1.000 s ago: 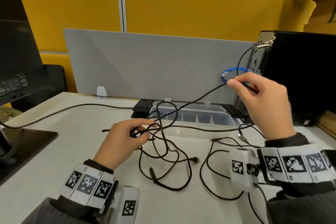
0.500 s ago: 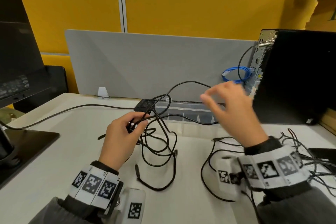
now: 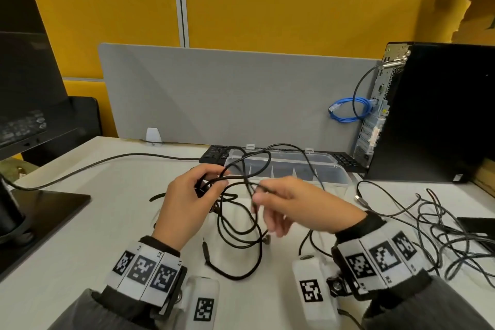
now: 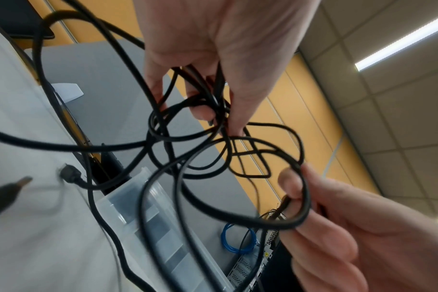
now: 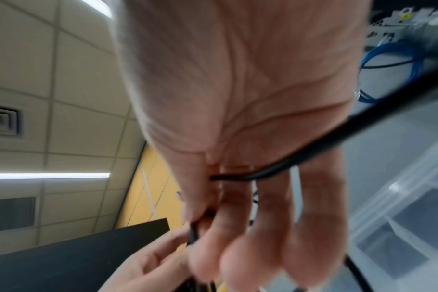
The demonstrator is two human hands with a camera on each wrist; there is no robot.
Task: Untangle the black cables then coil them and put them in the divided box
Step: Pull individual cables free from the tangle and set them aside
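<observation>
Above the desk, just in front of the divided box: tangled black cables, raised in both hands, lower loops trailing onto the desk top. Left hand clamped round a bunch of strands, fingers curled about them. Right hand close beside it, thumb and forefinger pinching one loop, other fingers loosely spread.

Step in hand, by the look of it: untangling, with nothing coiled yet and the box compartments seemingly holding no cable. Next move likely calls for drawing the pinched loop clear of the bunch while holding the rest firm, then finding a free plug end to feed back through.

Further out: a second loose heap of black cables at the right, a keyboard behind the box, a monitor stand with its own lead at the left, a computer tower with a blue cable. Possible snags: strands draped over the box rim, and the monitor lead lying near.
</observation>
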